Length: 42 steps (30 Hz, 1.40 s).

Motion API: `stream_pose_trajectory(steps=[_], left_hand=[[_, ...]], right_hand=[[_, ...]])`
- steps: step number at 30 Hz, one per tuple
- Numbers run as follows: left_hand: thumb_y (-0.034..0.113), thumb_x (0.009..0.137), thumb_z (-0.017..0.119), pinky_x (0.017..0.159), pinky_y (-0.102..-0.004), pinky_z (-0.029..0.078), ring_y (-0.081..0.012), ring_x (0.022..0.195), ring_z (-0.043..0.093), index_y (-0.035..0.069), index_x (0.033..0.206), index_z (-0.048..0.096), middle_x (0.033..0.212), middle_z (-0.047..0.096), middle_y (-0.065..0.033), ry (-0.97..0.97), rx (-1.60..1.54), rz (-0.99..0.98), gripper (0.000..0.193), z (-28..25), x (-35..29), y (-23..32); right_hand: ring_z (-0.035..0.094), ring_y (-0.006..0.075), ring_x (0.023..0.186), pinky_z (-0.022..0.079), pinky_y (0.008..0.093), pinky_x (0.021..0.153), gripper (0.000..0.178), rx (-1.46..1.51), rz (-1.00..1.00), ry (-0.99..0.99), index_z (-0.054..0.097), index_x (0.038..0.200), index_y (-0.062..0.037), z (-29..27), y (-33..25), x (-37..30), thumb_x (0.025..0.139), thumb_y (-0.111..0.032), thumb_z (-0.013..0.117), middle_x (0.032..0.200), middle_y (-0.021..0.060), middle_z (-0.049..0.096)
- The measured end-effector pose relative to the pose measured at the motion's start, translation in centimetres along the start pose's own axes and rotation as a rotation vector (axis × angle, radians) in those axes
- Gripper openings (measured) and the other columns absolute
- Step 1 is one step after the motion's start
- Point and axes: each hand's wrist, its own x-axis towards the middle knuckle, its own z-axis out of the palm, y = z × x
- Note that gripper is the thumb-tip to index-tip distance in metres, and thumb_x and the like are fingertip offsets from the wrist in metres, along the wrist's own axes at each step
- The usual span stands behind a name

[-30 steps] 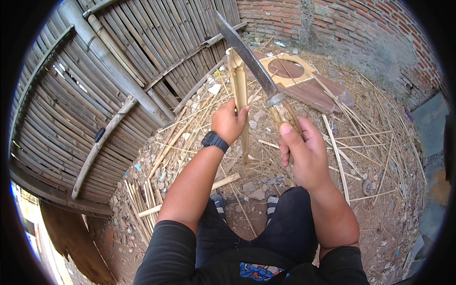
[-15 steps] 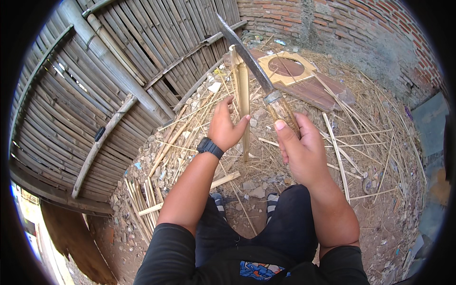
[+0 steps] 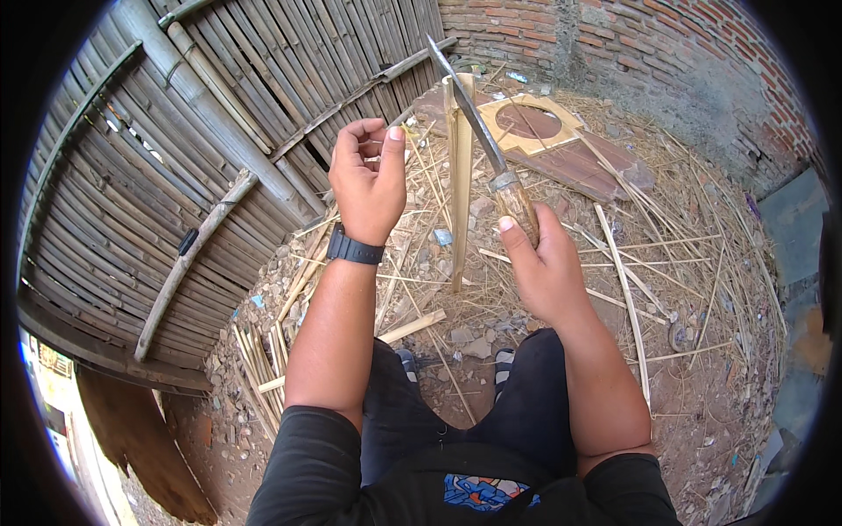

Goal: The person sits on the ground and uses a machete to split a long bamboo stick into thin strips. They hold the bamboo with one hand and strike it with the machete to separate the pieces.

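Note:
My right hand (image 3: 551, 273) is wrapped round the wooden handle of a machete (image 3: 478, 123), thumb along the grip. Its dark blade slants up and to the left, passing at the top end of a split bamboo piece (image 3: 460, 188). That bamboo stands nearly upright in front of me, its lower end by the ground. Whether the blade touches it or has bitten in, I cannot tell. Off to the bamboo's left, my left hand (image 3: 370, 180) is raised with loosely bent fingers and the thumb apart, holding nothing. A black watch is on that wrist.
Bamboo strips (image 3: 624, 307) and shavings litter the ground. More cut strips (image 3: 254, 368) are bundled at the left. Farther off, a board with a round hole (image 3: 557, 110) lies on a brown plank (image 3: 605, 167). A bamboo wall (image 3: 105, 219) and a brick wall (image 3: 675, 79) enclose the area.
My left hand has come off the bamboo piece and moved up and left. The machete has shifted slightly right and lower, and the bamboo's top has swung a little right.

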Motion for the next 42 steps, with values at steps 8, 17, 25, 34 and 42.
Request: stream_pose_trajectory(steps=[8, 17, 25, 34, 42], left_hand=[[0.039, 0.096, 0.062, 0.057, -0.0262, 0.046, -0.0084, 0.064, 0.054, -0.002, 0.094, 0.065, 0.075, 0.062, -0.0035, -0.510, -0.009, -0.389, 0.041, 0.3, -7.2, 2.8], [0.036, 0.098, 0.060, 0.066, -0.0253, 0.045, -0.0085, 0.077, 0.054, -0.002, 0.100, 0.065, 0.085, 0.062, -0.0036, -0.697, -0.249, -0.710, 0.038, -1.6, -7.3, 4.5], [0.029, 0.103, 0.046, 0.074, -0.0345, 0.054, -0.0198, 0.083, 0.066, 0.003, 0.119, 0.053, 0.095, 0.065, -0.0099, -0.636, -0.182, -0.841, 0.032, -8.7, -3.8, 5.8], [0.045, 0.100, 0.040, 0.047, -0.0266, 0.042, -0.0079, 0.046, 0.041, 0.006, 0.105, 0.059, 0.057, 0.044, 0.0027, -0.231, 0.157, -0.860, 0.043, -13.6, -2.7, 6.0], [0.054, 0.099, 0.041, 0.042, -0.0260, 0.040, -0.0080, 0.041, 0.036, 0.007, 0.100, 0.058, 0.053, 0.040, 0.0029, -0.257, 0.311, -0.824, 0.049, -17.0, -1.6, 6.0]], right_hand=[[0.068, 0.0338, 0.076, 0.051, 0.0427, 0.068, 0.036, 0.013, -0.011, 0.020, 0.055, 0.111, 0.0033, 1.2, 1.0, 1.3, 0.095, -0.029, 0.058, 0.083, 0.0194, 0.067], [0.064, 0.0492, 0.093, 0.053, 0.0506, 0.079, 0.085, 0.160, -0.089, 0.053, -0.005, 0.150, -0.0018, 7.6, 0.3, -1.6, 0.092, -0.012, 0.056, 0.102, 0.0336, 0.063], [0.045, 0.0365, 0.131, 0.035, 0.0482, 0.109, 0.073, -0.005, -0.040, -0.238, 0.030, 0.149, -0.0043, -2.0, 3.8, -5.0, 0.088, -0.020, 0.065, 0.139, 0.0261, 0.044], [0.052, 0.0431, 0.121, 0.043, 0.0451, 0.103, 0.064, -0.794, 1.083, 0.178, 0.046, 0.137, -0.0013, -21.2, 42.0, -26.6, 0.082, -0.025, 0.068, 0.131, 0.0298, 0.050], [0.031, 0.0425, 0.140, 0.031, 0.0514, 0.113, 0.076, -0.883, 1.510, 0.147, 0.020, 0.154, -0.0146, -24.0, 45.0, -35.6, 0.088, -0.023, 0.056, 0.154, 0.0246, 0.025]])
